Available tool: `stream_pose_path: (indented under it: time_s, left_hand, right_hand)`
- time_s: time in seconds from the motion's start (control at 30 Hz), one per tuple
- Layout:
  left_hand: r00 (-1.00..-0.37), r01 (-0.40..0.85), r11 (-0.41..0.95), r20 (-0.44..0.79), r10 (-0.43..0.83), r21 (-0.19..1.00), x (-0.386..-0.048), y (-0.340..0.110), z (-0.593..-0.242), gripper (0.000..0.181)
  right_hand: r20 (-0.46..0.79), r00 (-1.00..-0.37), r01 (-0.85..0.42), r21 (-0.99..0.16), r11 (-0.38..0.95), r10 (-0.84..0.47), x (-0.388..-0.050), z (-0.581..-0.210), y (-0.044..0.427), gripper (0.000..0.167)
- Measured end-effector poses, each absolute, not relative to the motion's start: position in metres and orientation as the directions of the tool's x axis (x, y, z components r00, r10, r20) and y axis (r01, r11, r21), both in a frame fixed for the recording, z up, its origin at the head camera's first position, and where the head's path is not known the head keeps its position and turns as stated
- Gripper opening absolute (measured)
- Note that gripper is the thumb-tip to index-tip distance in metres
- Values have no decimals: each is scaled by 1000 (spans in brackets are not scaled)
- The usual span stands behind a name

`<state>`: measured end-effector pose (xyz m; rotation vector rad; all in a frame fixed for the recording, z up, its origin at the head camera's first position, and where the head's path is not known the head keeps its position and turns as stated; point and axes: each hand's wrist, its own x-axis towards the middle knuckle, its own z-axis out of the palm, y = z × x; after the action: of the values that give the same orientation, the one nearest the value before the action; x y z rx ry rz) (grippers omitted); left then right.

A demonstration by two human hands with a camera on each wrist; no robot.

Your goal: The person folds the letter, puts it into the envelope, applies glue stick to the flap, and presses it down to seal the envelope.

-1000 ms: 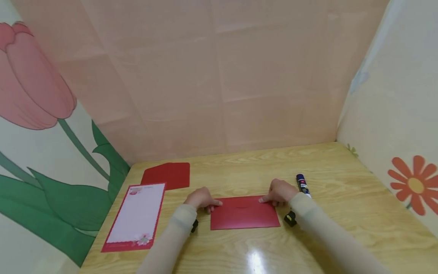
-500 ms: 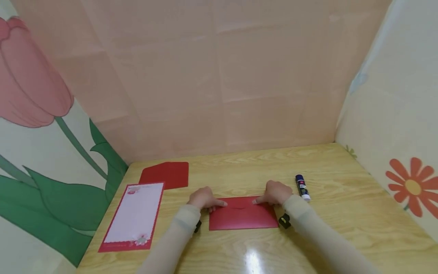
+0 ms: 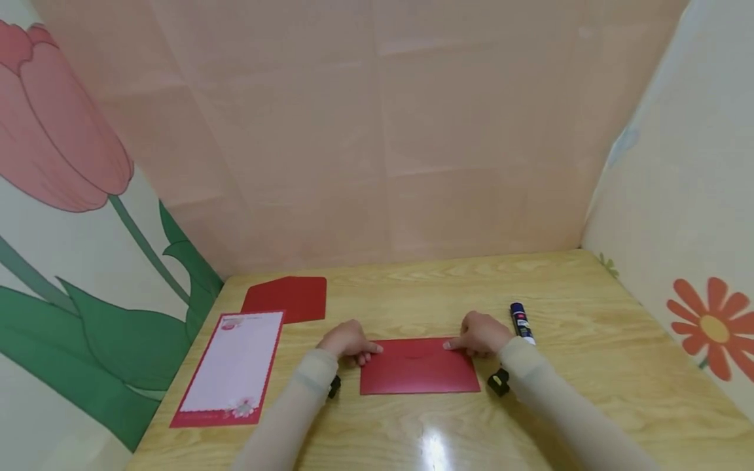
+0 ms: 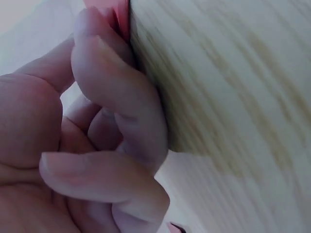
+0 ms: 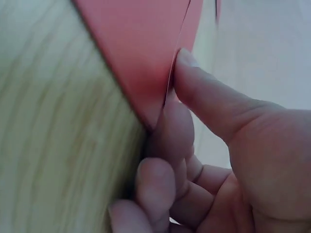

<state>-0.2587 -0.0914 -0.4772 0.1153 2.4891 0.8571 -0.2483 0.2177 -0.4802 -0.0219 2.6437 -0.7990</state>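
Observation:
A red envelope [image 3: 419, 376] lies flat on the table in the head view, its flap folded down along the far side. My left hand [image 3: 346, 341] pinches its far left corner, thumb on top. At the far right corner, my right hand [image 3: 483, 332] does the same. The right wrist view shows the right thumb [image 5: 209, 94] on the flap and the index finger at the envelope's edge [image 5: 131, 53]. In the left wrist view, the other left fingers [image 4: 112, 82] curl beside a small strip of red envelope [image 4: 121, 17]; most of it is hidden there.
A glue stick [image 3: 521, 322] lies just beyond the right wrist. To the left is a white letter sheet [image 3: 232, 366] with a red flowered border, overlapping a second red envelope [image 3: 294, 299]. A pink backdrop [image 3: 383, 131] stands behind the wooden table [image 3: 589, 366].
Both hands slid inward along the envelope's far edge, then back outward toward the corners. The envelope has stayed nearly in place.

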Motion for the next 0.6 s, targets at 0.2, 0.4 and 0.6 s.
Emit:
stream_pose_path:
  time_s: [0.2,0.4,0.6]
  left_hand:
    - [-883,-76,811,-417,216,581,-261,-89,-478,41]
    - [-944,5,905,-296,144,426,-256,-71,-484,58]
    - [-955,-2,923,-276,113,385,-255,-65,-482,60]
  right_hand:
    - [-324,-941,66,-461,885,-99,-250,-476,211,47]
    - [-263,-964,61,-314,947,-25,-249,-479,201,72]
    - [-250,-968,60,-305,950,-19,-248,-481,196,70]
